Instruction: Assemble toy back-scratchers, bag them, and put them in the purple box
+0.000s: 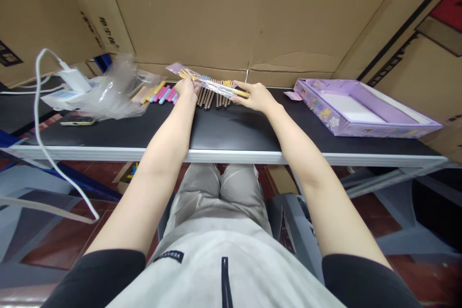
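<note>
A long clear plastic packet (pixel 214 86) is held up slantwise between my hands, above the back of the black table. My left hand (pixel 186 89) is closed round its left part, near a purple top and yellow pieces. My right hand (pixel 257 97) pinches a yellow stick-like piece (pixel 241 93) at the packet's right end; whether it is fully inside the plastic I cannot tell. Beneath the packet lies a row of brown, slim pen-like sticks (pixel 205 98). Pink, blue and yellow sticks (pixel 164 94) lie just left of my left hand.
Crumpled clear plastic bags (pixel 121 89) lie at the left, beside a phone (pixel 77 120) and a white charger with a cable (pixel 74 79). An open purple box (pixel 335 127) stands at the right, a small pink card (pixel 292 96) beside it. Cardboard walls (pixel 224 14) enclose the back.
</note>
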Demonstrator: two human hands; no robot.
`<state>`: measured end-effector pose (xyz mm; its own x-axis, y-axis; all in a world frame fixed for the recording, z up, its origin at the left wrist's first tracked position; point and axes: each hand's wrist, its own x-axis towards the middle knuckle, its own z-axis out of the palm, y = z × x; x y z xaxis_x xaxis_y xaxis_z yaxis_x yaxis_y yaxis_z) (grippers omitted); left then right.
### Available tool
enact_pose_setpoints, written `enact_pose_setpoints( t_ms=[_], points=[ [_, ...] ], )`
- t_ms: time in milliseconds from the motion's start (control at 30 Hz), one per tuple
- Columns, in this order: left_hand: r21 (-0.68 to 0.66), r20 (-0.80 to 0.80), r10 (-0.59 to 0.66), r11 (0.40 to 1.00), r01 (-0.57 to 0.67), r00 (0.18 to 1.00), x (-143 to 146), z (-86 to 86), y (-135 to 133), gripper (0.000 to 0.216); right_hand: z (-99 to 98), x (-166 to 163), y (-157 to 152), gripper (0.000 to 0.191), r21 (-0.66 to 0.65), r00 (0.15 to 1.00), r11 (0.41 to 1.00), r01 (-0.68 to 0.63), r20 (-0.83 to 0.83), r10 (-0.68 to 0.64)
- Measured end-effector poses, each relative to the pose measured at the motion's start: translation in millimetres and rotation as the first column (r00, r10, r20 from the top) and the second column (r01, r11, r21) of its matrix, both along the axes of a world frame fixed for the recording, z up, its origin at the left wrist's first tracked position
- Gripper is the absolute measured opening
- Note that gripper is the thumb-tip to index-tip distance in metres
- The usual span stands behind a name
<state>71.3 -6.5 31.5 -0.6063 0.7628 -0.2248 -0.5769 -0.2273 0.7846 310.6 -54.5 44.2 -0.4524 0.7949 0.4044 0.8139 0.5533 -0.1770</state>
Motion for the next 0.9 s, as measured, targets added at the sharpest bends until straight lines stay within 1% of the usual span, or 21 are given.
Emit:
enact_pose_setpoints(
  t_ms=[67, 200, 333, 367, 500, 600, 733, 833, 900],
  points=[
    [-0.003, -0.001, 0.011, 1.000, -0.011, 1.000, -1.3, 0.6, 0.2, 0.022, 1.5, -3.7, -2.6, 0.068, -0.011, 0.999, 1.000, -0.027, 0.022, 0.027],
    [0.013, 0.024, -0.002, 1.000, 0.002, 1.000, -3.5, 0.0, 2.1, 0.019, 2.4, -11.2, -3.6, 0.052, -0.019, 0.998, 0.999, -0.051, 0.024, 0.051],
    [0.011, 0.043, -0.039, 0.999, 0.038, 0.998, -2.5, -1.4, 3.8, 0.006, 6.5, -12.8, -3.0, 0.047, -0.044, 0.999, 0.998, -0.042, 0.013, 0.043],
    [0.010, 0.046, -0.049, 0.999, 0.049, 0.998, -1.4, -1.0, 3.1, 0.007, 8.7, -11.5, -2.6, 0.047, -0.050, 0.999, 0.998, -0.035, 0.007, 0.036],
    [0.016, 0.059, -0.115, 0.993, 0.114, 0.992, 3.6, 2.4, -3.2, 0.027, 20.7, 3.6, -1.3, 0.045, -0.062, 0.998, 0.998, -0.024, -0.059, 0.021],
    [0.006, 0.074, -0.136, 0.991, 0.136, 0.988, 5.8, 3.3, -6.5, 0.035, 32.6, 31.1, -4.5, 0.044, -0.098, 0.993, 0.995, 0.005, -0.120, -0.017],
    [0.009, 0.061, -0.137, 0.991, 0.136, 0.989, 7.0, 0.1, -5.2, 0.035, 54.5, 89.2, -21.0, 0.049, -0.172, 0.974, 0.975, 0.140, -0.155, -0.167],
    [-0.008, 0.023, -0.138, 0.990, 0.138, 0.990, 8.2, -2.8, -2.4, 0.026, 71.7, 135.8, -42.7, 0.043, -0.170, 0.942, 0.943, 0.285, -0.130, -0.309],
    [-0.022, -0.006, -0.141, 0.990, 0.141, 0.990, 9.2, -4.6, -0.1, 0.020, 79.2, 162.7, -59.2, 0.041, -0.169, 0.902, 0.902, 0.397, -0.111, -0.418]
  ],
)
